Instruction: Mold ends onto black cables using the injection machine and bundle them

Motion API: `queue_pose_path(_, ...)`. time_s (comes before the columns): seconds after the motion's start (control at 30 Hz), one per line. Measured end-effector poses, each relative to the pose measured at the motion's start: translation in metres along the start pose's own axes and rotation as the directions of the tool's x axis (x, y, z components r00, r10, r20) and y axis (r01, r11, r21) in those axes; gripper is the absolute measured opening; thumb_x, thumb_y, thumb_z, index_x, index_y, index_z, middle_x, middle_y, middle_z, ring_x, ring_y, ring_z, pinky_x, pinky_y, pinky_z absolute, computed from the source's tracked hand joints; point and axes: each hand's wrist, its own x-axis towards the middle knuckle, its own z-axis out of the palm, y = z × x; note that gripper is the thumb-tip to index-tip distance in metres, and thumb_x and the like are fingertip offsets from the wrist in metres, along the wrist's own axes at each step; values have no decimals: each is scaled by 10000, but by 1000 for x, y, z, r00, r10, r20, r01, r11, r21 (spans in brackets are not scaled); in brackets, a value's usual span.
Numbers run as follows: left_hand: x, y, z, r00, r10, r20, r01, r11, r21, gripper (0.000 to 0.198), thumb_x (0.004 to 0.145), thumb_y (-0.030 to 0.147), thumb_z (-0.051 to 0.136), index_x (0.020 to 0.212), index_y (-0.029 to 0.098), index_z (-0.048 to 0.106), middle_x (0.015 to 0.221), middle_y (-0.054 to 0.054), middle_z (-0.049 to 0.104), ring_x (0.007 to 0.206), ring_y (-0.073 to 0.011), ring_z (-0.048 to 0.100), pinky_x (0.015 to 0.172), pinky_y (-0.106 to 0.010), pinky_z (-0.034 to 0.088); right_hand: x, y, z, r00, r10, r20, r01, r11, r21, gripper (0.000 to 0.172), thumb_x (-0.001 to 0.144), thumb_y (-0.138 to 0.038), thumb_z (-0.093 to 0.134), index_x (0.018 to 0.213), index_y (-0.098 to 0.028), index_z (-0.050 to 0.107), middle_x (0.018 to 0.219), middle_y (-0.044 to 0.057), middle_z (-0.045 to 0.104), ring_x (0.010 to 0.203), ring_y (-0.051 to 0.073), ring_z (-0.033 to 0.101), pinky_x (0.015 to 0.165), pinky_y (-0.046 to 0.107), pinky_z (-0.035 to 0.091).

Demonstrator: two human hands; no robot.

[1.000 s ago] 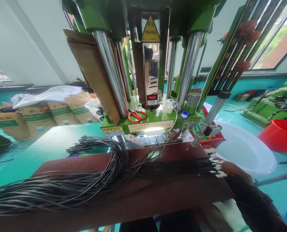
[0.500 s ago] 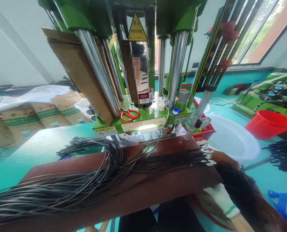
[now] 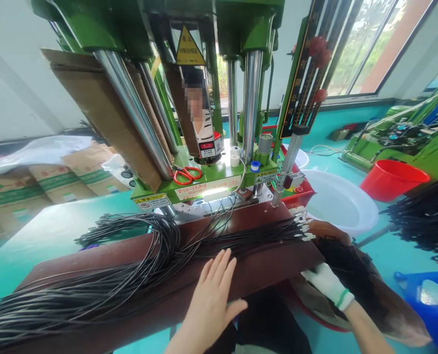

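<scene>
My bare left hand (image 3: 213, 292) hovers or rests over the front of a dark red-brown board (image 3: 263, 265), fingers spread and holding nothing; I cannot tell whether it touches the surface. Just beyond its fingertips lies a bundle of thin black cables (image 3: 241, 241), with white connectors (image 3: 303, 227) at the right end. A larger mass of black cables (image 3: 75, 295) covers the board's left part, one loop curling back. At the board's right front edge is my right hand (image 3: 326, 282), in a white glove with a green cuff band. Its fingers are too blurred to read.
Behind the board stands a green press (image 3: 207, 172) with steel columns; red-handled scissors (image 3: 187, 175) lie on it. Cardboard (image 3: 108, 118) leans at its left. On the right are a large white tub (image 3: 340, 201), a red bucket (image 3: 394, 179) and hanging black cables (image 3: 422, 211).
My left hand has risen from below the board's front edge to over it, fingers spread. The gloved right hand has shifted slightly up and left in view. The whole view has turned a little right.
</scene>
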Motion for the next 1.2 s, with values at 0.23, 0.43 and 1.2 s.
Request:
queue_pose_path(0.23, 28, 13, 37, 999, -31, 17, 29, 994, 104, 638, 772, 461, 532, 1264, 69, 421, 1283, -199, 473, 1158, -317, 450, 952, -481, 360, -8, 10, 9, 997, -15, 74, 16, 1000, -8, 458, 708, -291, 532, 1143, -150, 561, 1040, 123, 640, 944, 280, 593, 772, 342, 453)
queue_pose_path(0.43, 68, 13, 21, 959, -94, 268, 61, 990, 128, 156, 821, 157, 449, 898, 122, 580, 820, -103, 597, 777, -257, 579, 673, -390, 467, -8, 25, 22, 996, 32, 84, -29, 999, -44, 494, 735, -287, 486, 1201, -126, 506, 1084, 145, 602, 1061, 277, 531, 863, 356, 389)
queue_pose_path(1.2, 72, -32, -32, 864, -33, 502, 503, 55, -863, 409, 785, 519, 477, 910, 132, 511, 439, 100, 322, 327, -17, 206, 316, -157, 138, -7, -128, 3, 761, -648, -37, -101, -175, 979, 667, 611, -364, 759, 1221, -301, 496, 1242, 70, 523, 1097, 224, 513, 969, 421, 342)
